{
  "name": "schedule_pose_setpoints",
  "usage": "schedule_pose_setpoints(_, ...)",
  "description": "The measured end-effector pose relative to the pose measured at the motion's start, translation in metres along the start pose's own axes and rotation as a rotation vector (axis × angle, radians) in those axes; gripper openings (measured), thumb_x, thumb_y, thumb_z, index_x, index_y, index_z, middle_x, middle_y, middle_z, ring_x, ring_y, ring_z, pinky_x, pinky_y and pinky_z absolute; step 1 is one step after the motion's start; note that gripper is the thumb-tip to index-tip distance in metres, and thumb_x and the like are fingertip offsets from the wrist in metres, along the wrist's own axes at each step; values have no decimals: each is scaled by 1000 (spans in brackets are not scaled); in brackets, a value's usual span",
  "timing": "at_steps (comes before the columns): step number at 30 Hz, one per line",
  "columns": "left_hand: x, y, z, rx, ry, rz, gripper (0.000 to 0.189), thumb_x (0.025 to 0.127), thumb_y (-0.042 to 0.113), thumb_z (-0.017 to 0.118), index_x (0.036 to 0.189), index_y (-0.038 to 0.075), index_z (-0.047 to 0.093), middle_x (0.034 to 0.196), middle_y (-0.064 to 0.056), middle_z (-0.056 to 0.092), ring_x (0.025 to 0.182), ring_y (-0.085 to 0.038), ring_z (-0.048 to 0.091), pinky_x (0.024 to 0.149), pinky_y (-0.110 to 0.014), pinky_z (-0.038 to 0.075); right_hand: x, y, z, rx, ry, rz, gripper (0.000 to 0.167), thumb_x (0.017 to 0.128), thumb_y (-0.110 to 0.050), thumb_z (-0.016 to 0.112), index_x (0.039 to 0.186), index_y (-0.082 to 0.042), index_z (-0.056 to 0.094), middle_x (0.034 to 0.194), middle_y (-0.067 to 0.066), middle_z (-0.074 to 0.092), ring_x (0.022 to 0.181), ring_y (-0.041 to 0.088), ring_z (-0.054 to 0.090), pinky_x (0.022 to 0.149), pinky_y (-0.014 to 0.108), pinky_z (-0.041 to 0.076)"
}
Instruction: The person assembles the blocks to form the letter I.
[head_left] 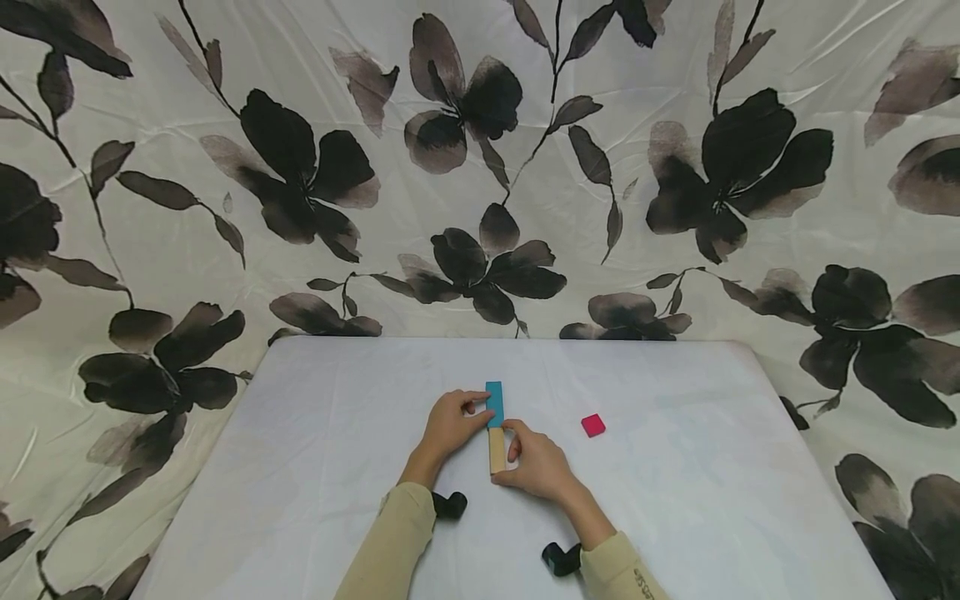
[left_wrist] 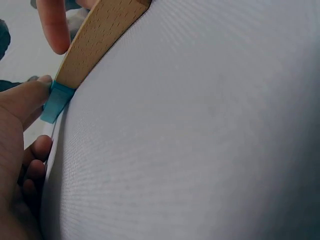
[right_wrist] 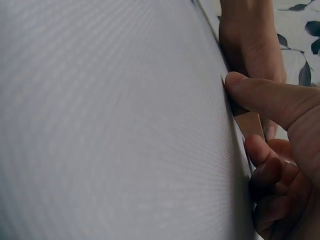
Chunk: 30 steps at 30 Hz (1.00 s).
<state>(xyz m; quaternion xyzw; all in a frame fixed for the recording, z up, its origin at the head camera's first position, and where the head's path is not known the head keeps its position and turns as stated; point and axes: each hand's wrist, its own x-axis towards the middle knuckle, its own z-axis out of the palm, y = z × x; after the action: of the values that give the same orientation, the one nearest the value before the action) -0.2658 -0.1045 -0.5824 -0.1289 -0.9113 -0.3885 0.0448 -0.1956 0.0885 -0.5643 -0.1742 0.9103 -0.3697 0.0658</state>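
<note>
Two long blocks lie end to end on the white table, a blue block on the far side and a natural wooden block on the near side. From the left, my left hand pinches the blue block, thumb near the joint and index finger toward its far end. My right hand grips the wooden block from the right, thumb at its near end and index finger by the joint. In the left wrist view the blue block meets the wooden block's end. My right fingers partly hide the wooden block in the right wrist view.
A small red block sits on the table to the right of my right hand. Black wrist devices show by both sleeves. Behind the table's far edge hangs a floral cloth.
</note>
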Motion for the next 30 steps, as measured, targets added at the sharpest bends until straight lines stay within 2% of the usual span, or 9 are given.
schedule_pose_setpoints(7,1,3,-2,-4,6,13,37,83,34,78,114,16,74,72,4,52,63,-13,44,60,-30,38,0,-1,-1,-9,12,17,79,68,-36,88,133,-11,50,78,-9,53,62,7,48,56,27,41)
schedule_pose_setpoints(14,0,0,-2,-4,-12,-3,37,83,33,78,115,16,74,72,6,51,64,-12,44,60,-29,38,1,-1,3,-6,11,41,65,68,-37,88,117,-9,56,78,-8,52,64,8,47,56,26,40)
schedule_pose_setpoints(30,0,-2,-1,-10,-22,4,38,83,34,78,116,17,73,73,5,51,65,-13,45,62,-30,39,0,-1,2,10,10,51,65,68,-37,88,117,-9,56,77,-7,52,63,9,47,56,27,39)
